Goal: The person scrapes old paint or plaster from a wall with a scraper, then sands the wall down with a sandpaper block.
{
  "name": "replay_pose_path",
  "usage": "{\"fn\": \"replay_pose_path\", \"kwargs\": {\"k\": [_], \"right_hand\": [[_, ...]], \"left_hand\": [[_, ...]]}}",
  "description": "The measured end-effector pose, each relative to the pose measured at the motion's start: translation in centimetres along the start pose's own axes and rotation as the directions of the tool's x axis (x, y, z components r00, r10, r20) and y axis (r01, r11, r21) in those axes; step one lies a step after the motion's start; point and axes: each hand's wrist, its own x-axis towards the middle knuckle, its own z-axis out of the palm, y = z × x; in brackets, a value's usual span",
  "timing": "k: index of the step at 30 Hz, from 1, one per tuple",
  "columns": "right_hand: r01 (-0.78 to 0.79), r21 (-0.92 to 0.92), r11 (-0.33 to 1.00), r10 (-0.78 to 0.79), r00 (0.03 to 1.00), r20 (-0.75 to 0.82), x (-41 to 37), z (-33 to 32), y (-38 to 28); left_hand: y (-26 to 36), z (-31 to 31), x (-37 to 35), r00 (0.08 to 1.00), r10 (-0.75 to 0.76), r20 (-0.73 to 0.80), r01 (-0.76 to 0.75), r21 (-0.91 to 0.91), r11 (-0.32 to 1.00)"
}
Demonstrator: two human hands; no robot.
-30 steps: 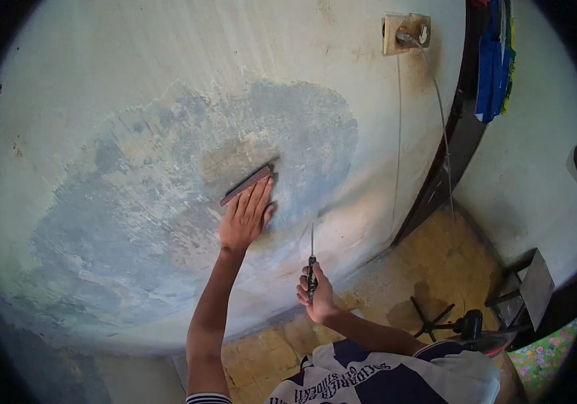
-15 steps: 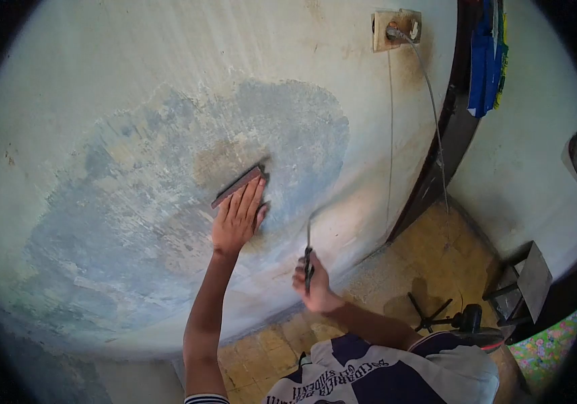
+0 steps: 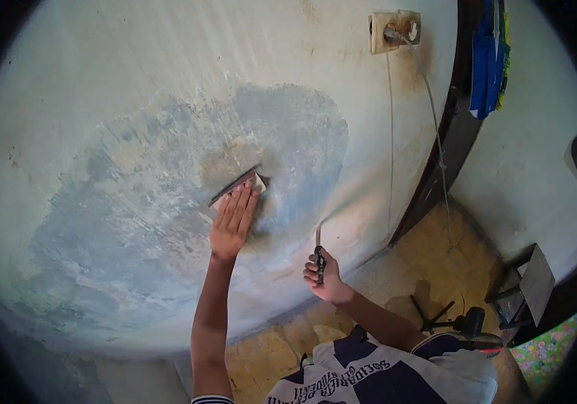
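Note:
Against the grey-blue patch (image 3: 288, 128) on the wall, my left hand (image 3: 231, 222) presses a sheet of sandpaper (image 3: 259, 182). Its fingers lie together and stretched over the sheet's pale back, and a dark brown edge sticks out past the fingertips. Lower and to the right, my right hand (image 3: 329, 277) is wrapped round the black handle of a putty knife (image 3: 318, 236). The thin blade points up and is seen nearly edge-on, in front of the lower wall.
A scorched-looking socket (image 3: 384, 34) with a plugged-in cable (image 3: 434, 111) sits at upper right. Blue and yellow material (image 3: 485, 74) hangs by the dark frame. On the tiled floor (image 3: 429, 236) stand a black-legged stand (image 3: 433, 316) and a small table-like piece (image 3: 536, 283).
My left hand has shifted slightly left on the wall, and more of the sandpaper's pale back shows. My right hand with the putty knife has moved a little right.

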Motion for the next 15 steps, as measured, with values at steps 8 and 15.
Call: {"fn": "replay_pose_path", "kwargs": {"k": [8,15], "right_hand": [[0.113,-0.812,0.572,-0.189,0.982,0.004,-5.4,-5.3,-1.6],[0.353,-0.768,-0.535,-0.457,0.643,0.614,-10.6,-1.2,-2.8]], "left_hand": [[2.3,-3.3,0.4,0.968,-0.23,-0.105,0.18,-0.351,0.919],[14.2,-3.1,-12.6,0.758,-0.61,0.231,0.62,-0.543,0.566]]}}
